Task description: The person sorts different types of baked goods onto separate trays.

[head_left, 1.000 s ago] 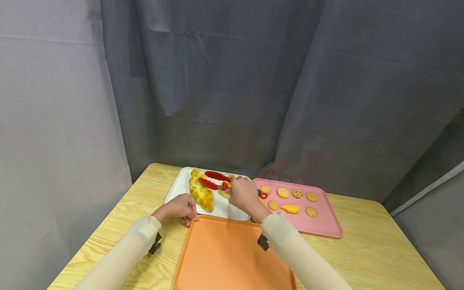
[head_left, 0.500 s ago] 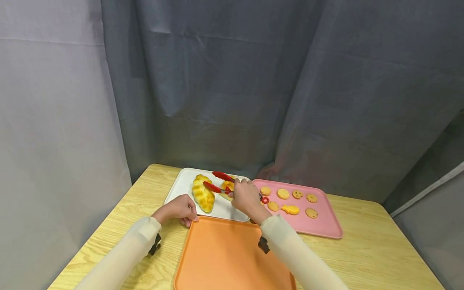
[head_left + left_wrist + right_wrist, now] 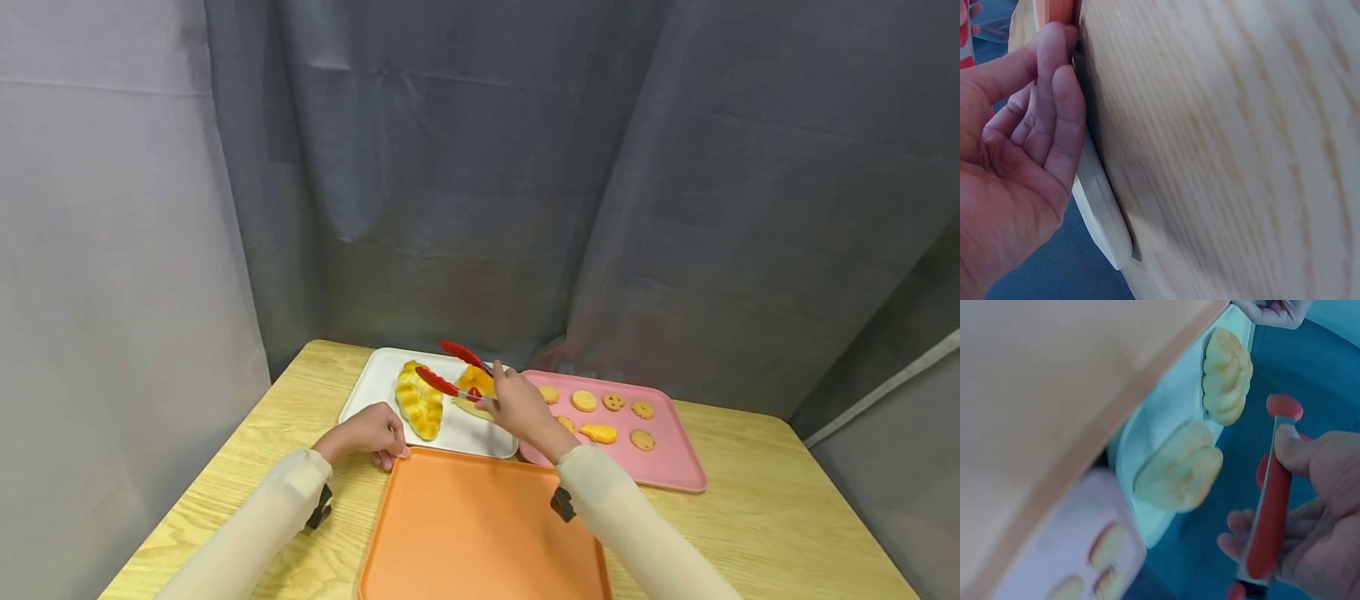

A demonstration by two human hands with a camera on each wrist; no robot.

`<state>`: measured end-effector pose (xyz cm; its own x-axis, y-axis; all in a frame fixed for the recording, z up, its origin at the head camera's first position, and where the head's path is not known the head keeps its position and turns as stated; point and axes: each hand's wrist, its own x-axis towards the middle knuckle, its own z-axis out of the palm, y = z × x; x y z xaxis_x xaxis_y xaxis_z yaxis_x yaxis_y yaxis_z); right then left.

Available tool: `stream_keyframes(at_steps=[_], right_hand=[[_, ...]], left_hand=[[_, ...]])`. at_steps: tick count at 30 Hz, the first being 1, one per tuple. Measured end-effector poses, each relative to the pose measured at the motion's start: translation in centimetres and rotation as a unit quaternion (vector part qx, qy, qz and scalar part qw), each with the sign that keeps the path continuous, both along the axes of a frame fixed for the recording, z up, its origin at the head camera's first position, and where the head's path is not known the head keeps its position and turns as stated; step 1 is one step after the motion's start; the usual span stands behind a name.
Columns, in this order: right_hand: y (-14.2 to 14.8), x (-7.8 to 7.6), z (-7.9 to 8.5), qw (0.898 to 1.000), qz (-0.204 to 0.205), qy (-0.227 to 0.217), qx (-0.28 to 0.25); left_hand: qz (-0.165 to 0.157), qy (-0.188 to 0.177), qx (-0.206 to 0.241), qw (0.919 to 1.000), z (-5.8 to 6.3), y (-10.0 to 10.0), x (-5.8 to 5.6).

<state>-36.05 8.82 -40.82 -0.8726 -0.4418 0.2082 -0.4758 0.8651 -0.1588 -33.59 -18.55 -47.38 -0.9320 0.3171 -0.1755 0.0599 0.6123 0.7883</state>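
Observation:
My left hand (image 3: 366, 433) pinches the near left corner of an orange tray (image 3: 480, 521) between thumb and finger. In the left wrist view its other fingers are loosely curled near the table. Red-tipped tongs (image 3: 1269, 525) are held by my right hand (image 3: 525, 410), the thumb along one arm. The tong tips stand apart above the white tray (image 3: 362, 408), with nothing between them. Below them a braided loaf (image 3: 419, 402) lies on the tray's left part. A second bread (image 3: 476, 379) is beside it, partly hidden by the tongs and hand.
To the right of the white tray is a pink tray (image 3: 678, 458) with several cookies (image 3: 584, 401) and a yellow fish-shaped piece (image 3: 599, 433). The wooden table (image 3: 780, 500) extends further right. A grey curtain (image 3: 465, 167) hangs behind.
The braided loaf, tilted at the tongs' tips a second ago, now lies flat on the white tray. The tongs have come off it, spread wider and risen. My left hand stayed put.

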Motion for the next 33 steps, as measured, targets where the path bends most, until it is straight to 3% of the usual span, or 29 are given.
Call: stream_keyframes(at_steps=[4,9,13,18,24,29,33], right_hand=[[1.5,0.8,1.1,1.0,0.023,-0.013,0.01],[4.8,1.7,2.2,0.998,0.061,0.014,0.024],[8.5,2.3,2.8,0.996,0.09,0.022,-0.005],[13.1,3.4,3.3,0.994,0.095,-0.007,-0.049],[18.5,4.7,3.2,0.99,0.127,-0.013,-0.059],[23.0,5.8,2.3,0.987,0.126,-0.087,-0.057],[26.3,6.5,1.3,0.971,0.122,-0.184,-0.087]], left_hand=[[-0.002,0.004,-0.003,1.0,-0.1,-0.1,0.0],[-0.006,0.009,-0.006,0.9999,-0.1,-0.1,0.1],[-0.011,0.01,-0.002,0.9999,0.0,-0.1,0.2],[-0.013,0.011,-0.002,0.9999,0.3,-0.5,0.4],[-0.017,0.014,0.013,0.9997,0.1,-0.9,0.3],[-0.017,0.015,0.014,0.9996,-0.4,-1.3,0.0],[-0.014,0.015,0.01,0.9997,-0.3,-1.4,-0.1]])
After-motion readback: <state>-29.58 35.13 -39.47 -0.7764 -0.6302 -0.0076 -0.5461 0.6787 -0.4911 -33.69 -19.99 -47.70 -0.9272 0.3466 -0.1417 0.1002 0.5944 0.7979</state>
